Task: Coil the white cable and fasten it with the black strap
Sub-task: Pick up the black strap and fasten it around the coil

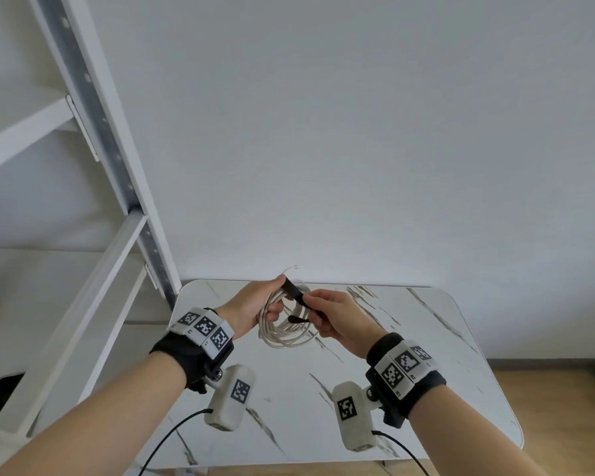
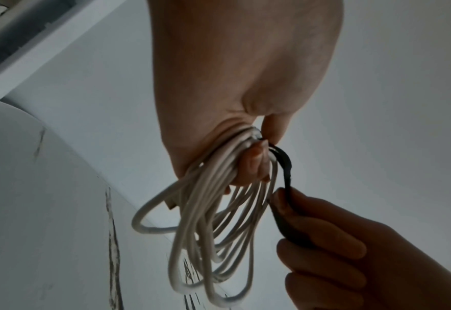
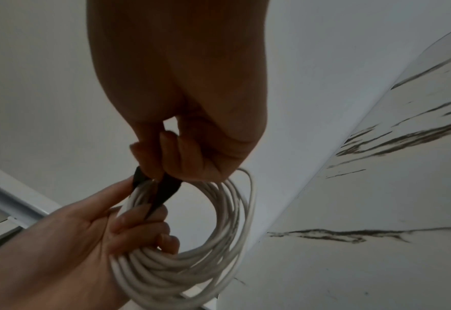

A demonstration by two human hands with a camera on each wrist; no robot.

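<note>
Nearest me, both wrists carry black bands with white blocks (image 1: 205,326) printed in black-and-white square code patterns. Small characters sit beside the patterns, too small to read. I find no brand or legible writing elsewhere.

My left hand (image 1: 251,305) grips the coiled white round cable (image 1: 284,326), fingers curled through the loops and thumb pressed on top. The coil hangs above the white marble-patterned tabletop (image 1: 426,338).

My right hand (image 1: 335,316) pinches the flat black fabric strap (image 1: 294,293) between thumb and forefinger, the remaining fingers curled under. The strap runs taut from under my left thumb across the bundle.

Judgement: coiling is complete and fastening is in hand. The next move calls for wrapping the strap round the gathered loops and pressing its end down, without loosening my left grip.
</note>
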